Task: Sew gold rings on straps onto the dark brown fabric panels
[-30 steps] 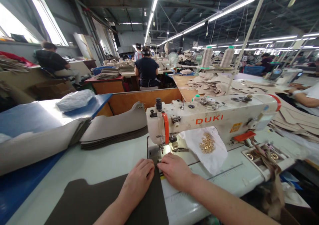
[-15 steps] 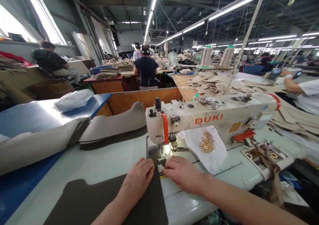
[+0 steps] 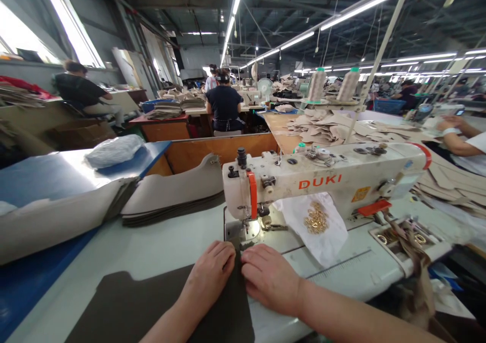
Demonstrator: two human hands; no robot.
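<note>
A dark grey-brown fabric panel (image 3: pixel 152 302) lies flat on the sewing table, its narrow upper end by the needle plate of the white sewing machine (image 3: pixel 319 176). My left hand (image 3: pixel 212 267) rests on the panel, fingers curled and pressed together at its upper right part. Close beside it, my right hand (image 3: pixel 269 277) is closed at the panel's right edge, its fingertips pinching a small dark fabric tab (image 3: pixel 247 244). Most of the tab is hidden behind the fingers. The presser foot (image 3: pixel 251 226) stands just beyond both hands.
Gold-coloured metal rings (image 3: pixel 316 219) lie on a white cloth (image 3: pixel 328 241) under the machine arm. A parts tray (image 3: pixel 402 254) with straps sits at the right. Stacked grey panels (image 3: pixel 170 191) lie at the left. Co-workers sit farther off, one at right (image 3: pixel 461 135).
My right hand has moved left, against the panel's edge beside my left hand, carrying the small tab. The left hand has hardly moved.
</note>
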